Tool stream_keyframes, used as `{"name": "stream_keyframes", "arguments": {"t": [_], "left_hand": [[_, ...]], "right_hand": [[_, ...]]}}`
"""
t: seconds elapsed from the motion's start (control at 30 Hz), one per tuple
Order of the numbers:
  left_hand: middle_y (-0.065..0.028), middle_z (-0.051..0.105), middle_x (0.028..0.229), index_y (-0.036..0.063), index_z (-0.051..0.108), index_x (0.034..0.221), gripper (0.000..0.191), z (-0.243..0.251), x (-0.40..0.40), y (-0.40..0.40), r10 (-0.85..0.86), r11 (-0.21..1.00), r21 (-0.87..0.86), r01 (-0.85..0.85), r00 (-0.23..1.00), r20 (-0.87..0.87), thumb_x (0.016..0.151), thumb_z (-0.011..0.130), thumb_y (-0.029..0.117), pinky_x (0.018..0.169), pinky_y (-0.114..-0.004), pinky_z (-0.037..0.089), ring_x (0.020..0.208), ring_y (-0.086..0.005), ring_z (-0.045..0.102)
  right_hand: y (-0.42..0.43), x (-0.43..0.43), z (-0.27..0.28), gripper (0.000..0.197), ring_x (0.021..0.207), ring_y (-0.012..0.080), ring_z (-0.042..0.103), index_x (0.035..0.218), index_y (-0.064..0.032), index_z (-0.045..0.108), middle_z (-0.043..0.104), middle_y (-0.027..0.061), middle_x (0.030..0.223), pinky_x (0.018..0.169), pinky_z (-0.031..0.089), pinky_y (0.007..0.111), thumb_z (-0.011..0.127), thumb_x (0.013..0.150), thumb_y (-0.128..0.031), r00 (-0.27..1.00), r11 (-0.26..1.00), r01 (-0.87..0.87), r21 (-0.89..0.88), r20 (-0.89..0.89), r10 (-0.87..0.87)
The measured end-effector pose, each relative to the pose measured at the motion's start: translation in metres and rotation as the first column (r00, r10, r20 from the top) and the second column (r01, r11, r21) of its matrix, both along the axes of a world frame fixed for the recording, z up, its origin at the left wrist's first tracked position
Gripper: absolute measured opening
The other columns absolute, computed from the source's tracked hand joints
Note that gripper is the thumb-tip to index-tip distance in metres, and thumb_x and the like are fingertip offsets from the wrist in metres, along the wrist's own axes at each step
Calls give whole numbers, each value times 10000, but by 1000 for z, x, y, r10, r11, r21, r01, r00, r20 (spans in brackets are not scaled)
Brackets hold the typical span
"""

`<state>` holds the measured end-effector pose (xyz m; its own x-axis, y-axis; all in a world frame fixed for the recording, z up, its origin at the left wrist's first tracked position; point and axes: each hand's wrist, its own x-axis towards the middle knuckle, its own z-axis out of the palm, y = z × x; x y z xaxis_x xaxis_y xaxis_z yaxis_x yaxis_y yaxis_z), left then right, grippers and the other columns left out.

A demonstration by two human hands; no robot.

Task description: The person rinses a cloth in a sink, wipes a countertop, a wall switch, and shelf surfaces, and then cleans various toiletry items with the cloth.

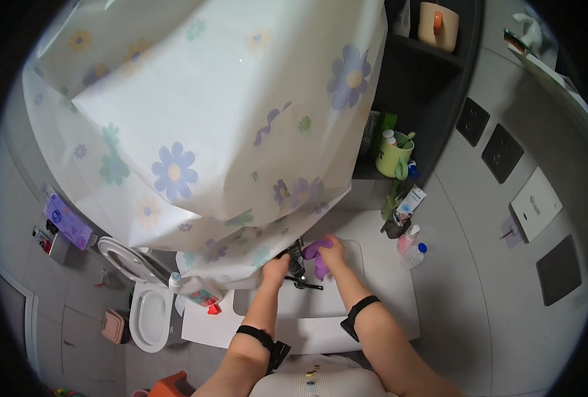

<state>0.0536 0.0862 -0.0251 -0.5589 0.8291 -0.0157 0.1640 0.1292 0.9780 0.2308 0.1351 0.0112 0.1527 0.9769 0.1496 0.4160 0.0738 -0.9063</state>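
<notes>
My right hand [332,252] grips a purple cloth [321,267] over the white sink basin [319,306]. My left hand [275,271] is at the left part of the basin, against a dark faucet [296,265] and next to the lower edge of a flower-printed white plastic sheet [224,129]. Its fingertips are partly hidden, so whether it holds the faucet or the sheet is unclear. A black lever [310,285] sticks out below the faucet body. The sheet hangs in large folds and covers the back left of the counter.
A detergent bottle [197,290] and a red cap [214,309] stand on the left counter. Pump bottles [407,240] and a white bottle [414,256] are at right. A dark shelf [418,79] holds a green mug [393,158]. Beyond the counter's left side is a toilet [152,317].
</notes>
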Motion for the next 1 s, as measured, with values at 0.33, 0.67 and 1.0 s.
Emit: {"name": "stream_keyframes", "arguments": {"t": [0.33, 0.67, 1.0], "left_hand": [[-117, 620, 711, -29, 626, 879, 254, 16, 33, -58, -191, 937, -275, 214, 976, 107, 692, 578, 135, 593, -297, 445, 625, -176, 559], [-36, 515, 601, 11, 592, 768, 81, 28, 50, -66, -157, 929, -247, 277, 897, 414, 722, 560, 69, 423, -265, 376, 507, -120, 478], [-33, 520, 583, 5, 586, 737, 80, 14, 41, -61, -133, 936, -269, 229, 933, 334, 711, 554, 73, 430, -272, 375, 476, -119, 463]], "right_hand": [[-98, 55, -53, 487, 1028, 278, 562, 1104, -99, 610, 589, 149, 1118, 845, 445, 358, 576, 720, -397, 603, 575, -53, -816, 433, 670], [-111, 62, -59, 385, 954, 240, 586, 1045, -174, 644, 626, 46, 1070, 832, 448, 332, 536, 750, -397, 463, 256, -398, -881, 48, 885], [-117, 35, 9, 338, 945, 262, 595, 971, -176, 672, 632, 68, 1031, 801, 472, 397, 570, 720, -377, 336, 427, -134, -894, 364, 868]]}}
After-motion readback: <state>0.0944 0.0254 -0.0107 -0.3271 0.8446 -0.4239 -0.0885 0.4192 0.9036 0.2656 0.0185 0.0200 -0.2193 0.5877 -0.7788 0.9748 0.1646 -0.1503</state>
